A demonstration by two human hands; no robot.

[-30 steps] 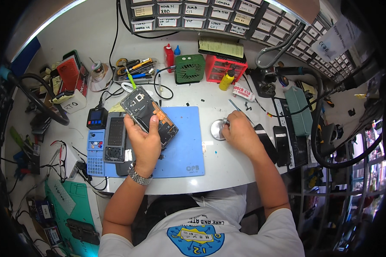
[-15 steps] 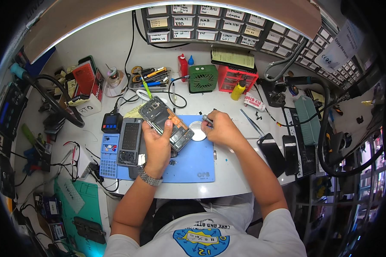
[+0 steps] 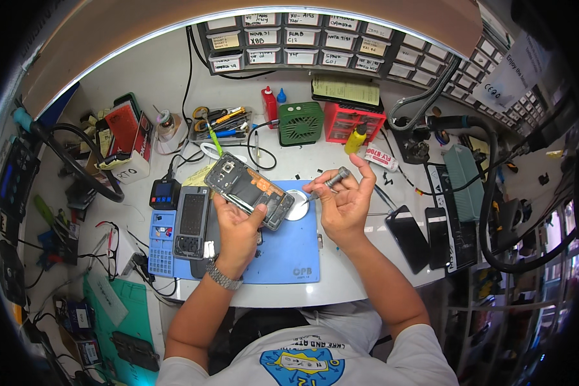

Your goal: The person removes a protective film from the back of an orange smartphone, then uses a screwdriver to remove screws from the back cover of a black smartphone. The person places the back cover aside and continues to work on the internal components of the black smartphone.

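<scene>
My left hand [image 3: 240, 233] is closed around an opened phone [image 3: 243, 186], its back off and the dark inside with an orange flex part facing up, held tilted over the blue mat [image 3: 283, 264]. Between the fingertips of my right hand [image 3: 345, 215] is a small grey screwdriver [image 3: 333, 181]; its tip slants down to the left, over a round white dish [image 3: 297, 207] beside the phone's lower end. Whether the tip touches anything I cannot tell. Another dark phone housing [image 3: 191, 222] lies on the mat's left side.
A blue parts tray [image 3: 161, 241] and a small screen device [image 3: 165, 193] sit at the left. Behind stand a green fan [image 3: 300, 123], a red drawer box [image 3: 347, 122] and a yellow bottle [image 3: 356, 139]. To the right lie two dark phones, one of them a black phone [image 3: 406, 238], and tweezers [image 3: 385, 198].
My right hand has turned palm up and its fingers have spread, bringing the screwdriver into plain view with its tip downward. The phone stays in my left hand. The view has shifted slightly.
</scene>
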